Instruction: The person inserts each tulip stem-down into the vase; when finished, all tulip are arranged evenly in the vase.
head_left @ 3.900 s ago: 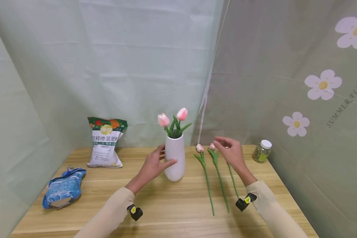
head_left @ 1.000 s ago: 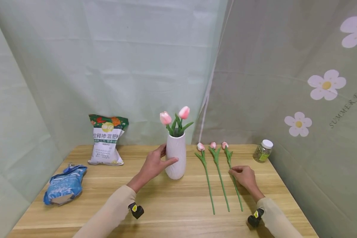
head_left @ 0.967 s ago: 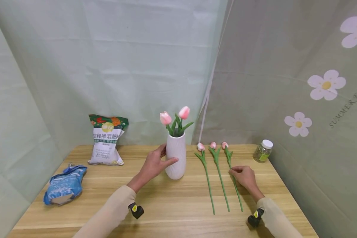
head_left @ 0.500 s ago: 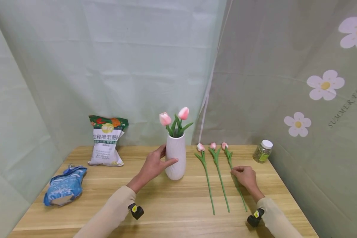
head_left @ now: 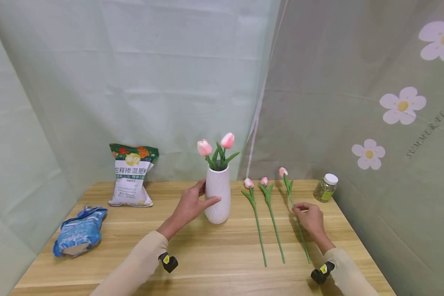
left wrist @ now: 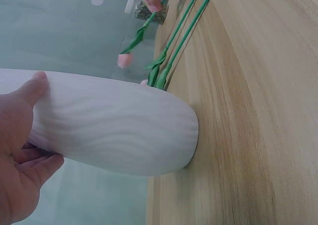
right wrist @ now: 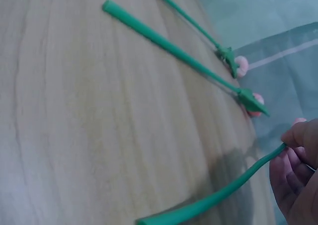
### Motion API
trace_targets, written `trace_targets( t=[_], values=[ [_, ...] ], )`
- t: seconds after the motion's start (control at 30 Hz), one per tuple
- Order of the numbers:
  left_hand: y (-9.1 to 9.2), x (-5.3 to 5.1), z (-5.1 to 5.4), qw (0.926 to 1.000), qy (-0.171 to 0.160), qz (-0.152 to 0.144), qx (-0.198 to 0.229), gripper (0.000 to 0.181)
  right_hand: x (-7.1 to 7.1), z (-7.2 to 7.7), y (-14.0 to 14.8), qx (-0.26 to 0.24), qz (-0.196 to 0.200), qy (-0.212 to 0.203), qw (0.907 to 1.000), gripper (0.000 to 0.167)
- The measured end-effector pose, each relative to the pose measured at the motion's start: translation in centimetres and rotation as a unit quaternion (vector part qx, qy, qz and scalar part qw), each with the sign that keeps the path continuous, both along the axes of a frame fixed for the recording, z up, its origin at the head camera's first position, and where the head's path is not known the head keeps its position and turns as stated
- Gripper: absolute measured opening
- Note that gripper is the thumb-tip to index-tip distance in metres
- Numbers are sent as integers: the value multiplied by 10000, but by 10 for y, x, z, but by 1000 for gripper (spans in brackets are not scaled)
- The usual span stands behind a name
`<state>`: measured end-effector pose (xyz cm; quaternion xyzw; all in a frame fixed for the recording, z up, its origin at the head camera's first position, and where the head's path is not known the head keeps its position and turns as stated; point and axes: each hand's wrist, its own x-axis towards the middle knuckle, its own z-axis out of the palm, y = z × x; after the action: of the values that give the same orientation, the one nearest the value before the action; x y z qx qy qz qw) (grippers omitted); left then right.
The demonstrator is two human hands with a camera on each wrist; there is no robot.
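A white ribbed vase stands upright with two pink tulips in it. My left hand grips its left side, thumb across the front; the left wrist view shows fingers and thumb around the vase. My right hand pinches the stem of the rightmost tulip, whose bloom is tilted up off the table. In the right wrist view, thumb and fingers hold that green stem, its lower end close to the wood. Two more tulips lie side by side between vase and right hand.
A white and green printed bag stands at the back left, with a crumpled blue bag nearer the front. A lidded jar stands at the back right edge. Fabric walls rise behind the wooden table.
The right hand moved from near the blooms down to the rightmost stem and took hold of it. That tulip's bloom has since risen and its stem shifted right. The left hand keeps its grip.
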<state>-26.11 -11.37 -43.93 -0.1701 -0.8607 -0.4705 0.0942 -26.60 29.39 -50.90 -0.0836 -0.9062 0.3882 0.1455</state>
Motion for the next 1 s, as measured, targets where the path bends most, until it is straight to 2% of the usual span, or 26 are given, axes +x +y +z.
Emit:
trace_targets(
  t=[0.37, 1.0],
  values=[
    [-1, 0, 2, 10000, -20, -65, 33, 80, 4, 25, -7, -189, 128, 493, 9985, 22],
    [-2, -2, 1, 9999, -104, -71, -1, 81, 0, 75, -18, -1065, 451, 1082, 9874, 28]
  ],
)
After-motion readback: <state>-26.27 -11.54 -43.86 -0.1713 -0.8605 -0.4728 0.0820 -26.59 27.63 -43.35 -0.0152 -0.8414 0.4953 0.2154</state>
